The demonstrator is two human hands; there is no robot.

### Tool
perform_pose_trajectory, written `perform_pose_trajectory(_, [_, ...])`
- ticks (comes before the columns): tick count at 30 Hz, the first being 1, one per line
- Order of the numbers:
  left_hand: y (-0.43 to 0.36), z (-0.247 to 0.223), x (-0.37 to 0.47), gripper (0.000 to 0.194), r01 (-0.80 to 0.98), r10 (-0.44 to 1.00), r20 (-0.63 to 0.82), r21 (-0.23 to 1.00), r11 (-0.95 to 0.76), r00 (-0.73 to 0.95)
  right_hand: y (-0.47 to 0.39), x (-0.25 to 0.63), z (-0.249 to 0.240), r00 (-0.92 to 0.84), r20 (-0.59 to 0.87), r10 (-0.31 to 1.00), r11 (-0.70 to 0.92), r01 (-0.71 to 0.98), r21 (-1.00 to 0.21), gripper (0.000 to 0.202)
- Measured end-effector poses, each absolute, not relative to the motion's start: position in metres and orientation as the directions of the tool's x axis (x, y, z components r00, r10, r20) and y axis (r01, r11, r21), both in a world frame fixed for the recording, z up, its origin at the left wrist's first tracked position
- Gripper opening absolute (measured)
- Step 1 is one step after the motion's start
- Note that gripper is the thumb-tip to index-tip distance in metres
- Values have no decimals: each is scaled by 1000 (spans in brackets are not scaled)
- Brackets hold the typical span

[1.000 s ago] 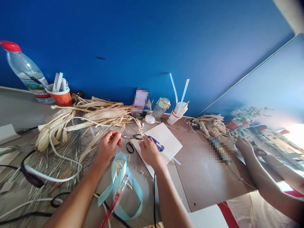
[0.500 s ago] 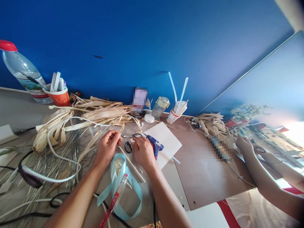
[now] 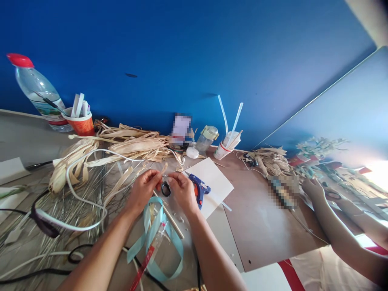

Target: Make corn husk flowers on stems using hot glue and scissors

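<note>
My left hand [image 3: 145, 186] is closed in a pinch, with a small strip of dried husk [image 3: 164, 168] poking up past its fingertips. My right hand [image 3: 183, 192] meets it almost tip to tip, thumb and forefinger pressed together; whatever lies between them is too small to make out. Just beneath the fingers are the black-handled scissors [image 3: 165, 188]. A blue glue gun [image 3: 203, 188] lies beside my right hand, partly covered by it. Below my hands, a thin pale stick [image 3: 173, 221] slants across a loop of light blue ribbon [image 3: 178, 254]; its upper end runs behind my left hand.
Dried husks [image 3: 136, 143] lie along the blue wall, near a red-capped bottle [image 3: 39, 93] and a red cup [image 3: 80, 124]. A white cable [image 3: 71, 182] loops over thin wires at left. White paper [image 3: 220, 184] is under the glue gun. At right, another person's arms [image 3: 336, 234] reach in.
My right hand has drawn its fingers into a pinch and come up to my left fingertips. The left hand has risen slightly rightward with the husk strip. The whole view has shifted a little.
</note>
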State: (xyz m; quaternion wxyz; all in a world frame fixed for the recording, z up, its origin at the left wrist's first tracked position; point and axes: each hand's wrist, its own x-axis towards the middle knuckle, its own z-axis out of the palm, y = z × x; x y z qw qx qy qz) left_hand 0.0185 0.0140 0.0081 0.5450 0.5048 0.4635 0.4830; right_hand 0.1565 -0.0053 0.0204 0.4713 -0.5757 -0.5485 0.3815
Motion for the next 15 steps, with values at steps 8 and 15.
perform_pose_trajectory(8, [9,9,26,22,-60,958,-89,992,109,271,-2,161,23,154,23,988,29,-35,-999,15])
perform_pose_trajectory(15, [10,14,22,22,-481,968,-136,847,225,213,0,169,25,120,-163,979,-106,-382,-918,20])
